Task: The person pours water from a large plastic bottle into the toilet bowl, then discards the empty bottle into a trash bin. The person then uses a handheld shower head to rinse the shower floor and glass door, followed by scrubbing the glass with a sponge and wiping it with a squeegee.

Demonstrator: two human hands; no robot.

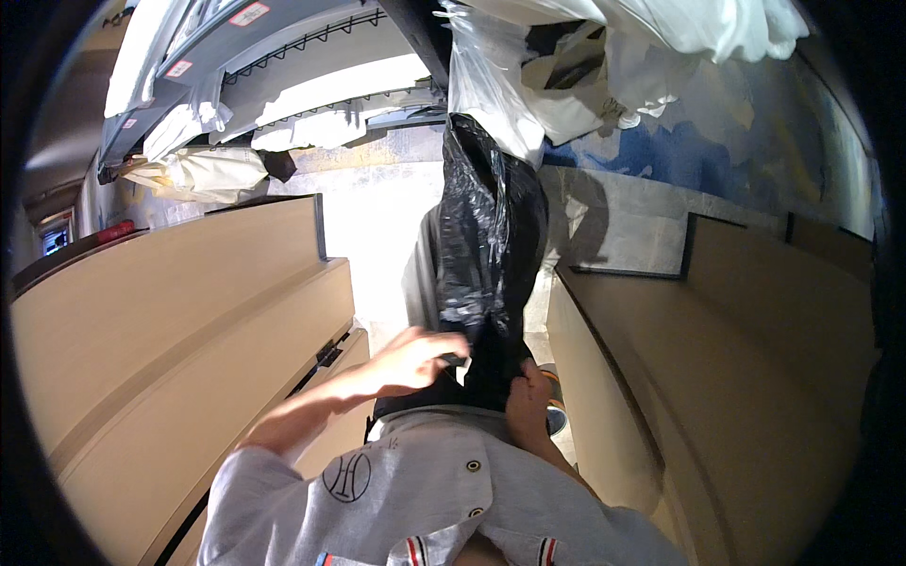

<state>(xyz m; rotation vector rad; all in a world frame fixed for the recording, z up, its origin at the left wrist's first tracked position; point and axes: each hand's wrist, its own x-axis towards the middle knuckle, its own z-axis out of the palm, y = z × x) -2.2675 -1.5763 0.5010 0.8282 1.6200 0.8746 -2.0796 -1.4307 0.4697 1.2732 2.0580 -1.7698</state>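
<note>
A crinkled black plastic bag (488, 233) stretches away from my waist, its far end near the hanging translucent white plastic bags (485, 78). At the near end, my right hand (529, 400) has its fingers closed on the black bag's right edge. My left hand (417, 359) is bent over the near left part of the bag, its fingers blurred. A small dark piece (453, 359) shows under those fingertips; whether it is part of the bag or a separate thing is unclear.
Tan panels with dark edging stand close on my left (212, 283) and right (750, 339). A grey shelf rack (318, 71) with white plastic-wrapped things is ahead on the left. A cream bag (212, 173) lies beneath it. Bright light falls on the floor (389, 205).
</note>
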